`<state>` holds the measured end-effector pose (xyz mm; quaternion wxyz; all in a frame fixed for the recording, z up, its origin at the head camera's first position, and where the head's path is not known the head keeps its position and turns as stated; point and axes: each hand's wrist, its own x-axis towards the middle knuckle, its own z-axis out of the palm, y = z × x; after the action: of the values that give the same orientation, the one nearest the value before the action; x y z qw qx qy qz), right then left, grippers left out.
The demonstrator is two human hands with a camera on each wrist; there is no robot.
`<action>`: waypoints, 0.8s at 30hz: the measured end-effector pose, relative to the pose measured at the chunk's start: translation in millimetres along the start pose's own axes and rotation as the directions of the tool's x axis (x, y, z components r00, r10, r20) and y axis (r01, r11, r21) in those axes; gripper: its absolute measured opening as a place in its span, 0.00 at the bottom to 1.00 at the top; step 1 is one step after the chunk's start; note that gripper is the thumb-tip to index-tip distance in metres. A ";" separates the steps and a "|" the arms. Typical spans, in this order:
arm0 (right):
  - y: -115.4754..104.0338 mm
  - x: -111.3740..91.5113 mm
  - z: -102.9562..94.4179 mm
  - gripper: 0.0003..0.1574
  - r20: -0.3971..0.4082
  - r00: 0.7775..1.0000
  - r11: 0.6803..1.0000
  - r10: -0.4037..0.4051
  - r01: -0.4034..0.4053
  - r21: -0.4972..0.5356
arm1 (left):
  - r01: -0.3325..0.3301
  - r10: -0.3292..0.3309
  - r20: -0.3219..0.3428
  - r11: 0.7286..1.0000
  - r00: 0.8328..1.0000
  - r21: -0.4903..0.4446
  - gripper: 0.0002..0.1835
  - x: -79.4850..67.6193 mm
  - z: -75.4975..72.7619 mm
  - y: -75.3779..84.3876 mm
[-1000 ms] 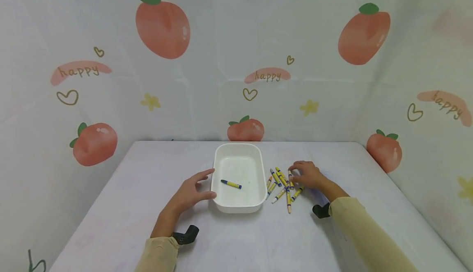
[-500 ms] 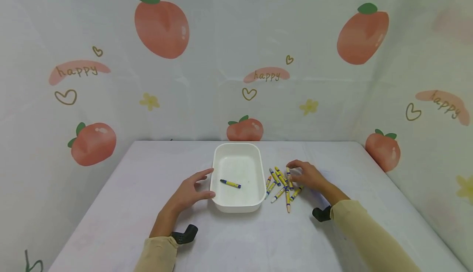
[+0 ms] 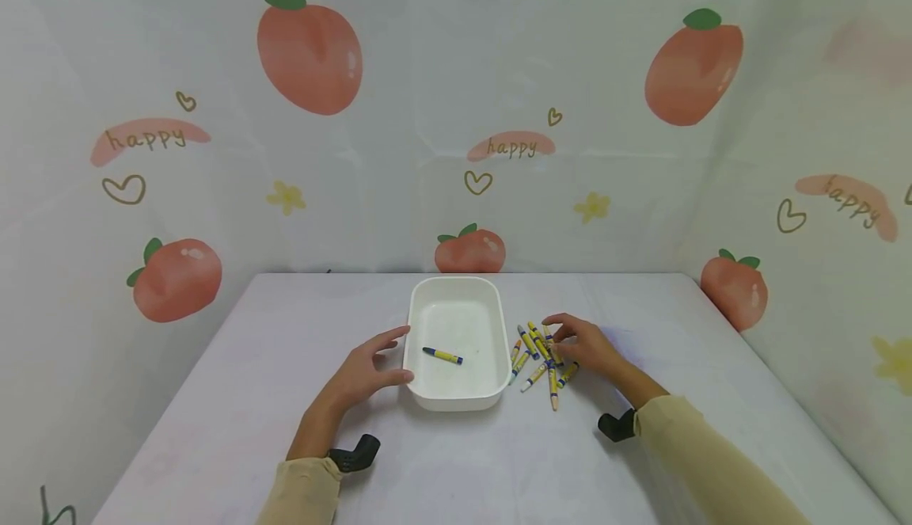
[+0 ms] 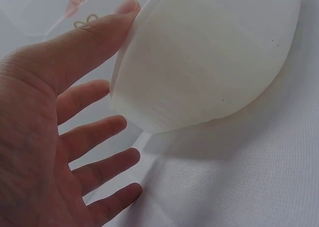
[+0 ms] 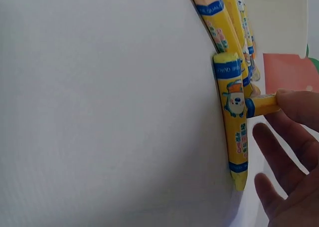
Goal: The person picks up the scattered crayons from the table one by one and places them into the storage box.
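A white rectangular box (image 3: 456, 404) stands in the middle of the table, with one dark-tipped, yellow-wrapped crayon (image 3: 442, 355) lying inside. My left hand (image 3: 362, 370) is at its left side, thumb and index fingertip right at the rim; in the left wrist view the other fingers (image 4: 94, 137) are spread and extended. To the right of the box lies a loose pile of yellow-wrapped crayons (image 3: 527, 342). At the pile's far right edge my right hand (image 3: 586, 347) pinches one crayon (image 5: 264, 105) between thumb and index finger. Its blue-banded end is behind a yellow crayon (image 5: 232, 117) lying flat.
A white cloth covers the table (image 3: 342, 303). Behind it hangs a white curtain (image 3: 399, 153) printed with red fruit, hearts and words. Black wrist cameras sit on both wrists, the left camera (image 3: 356, 454) close over the cloth.
My right hand has shifted slightly left, and the upper end of the crayon it pinches has tipped toward the box. The left hand stays at the box's left side.
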<state>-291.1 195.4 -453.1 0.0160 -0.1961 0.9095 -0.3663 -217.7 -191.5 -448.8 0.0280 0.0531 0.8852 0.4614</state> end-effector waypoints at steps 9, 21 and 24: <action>-8.6 3.7 0.6 0.27 -0.070 0.997 0.999 -0.017 0.019 0.033 | -0.004 0.004 0.003 1.000 1.000 -0.004 0.38 0.0 -0.7 -0.8; -28.6 24.1 -0.9 0.19 -0.106 0.994 0.997 -0.024 0.031 0.065 | 0.003 -0.003 -0.001 1.000 1.000 -0.014 0.37 1.1 0.8 -1.7; -32.9 29.4 1.5 0.18 -0.111 0.993 0.997 -0.042 0.050 0.063 | 0.006 -0.006 -0.003 1.000 1.000 -0.014 0.37 0.8 1.3 -1.4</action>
<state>-306.6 162.0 -428.7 -0.0359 -0.1961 0.8917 -0.4063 -218.5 -191.1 -450.7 0.0285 0.0496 0.8822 0.4673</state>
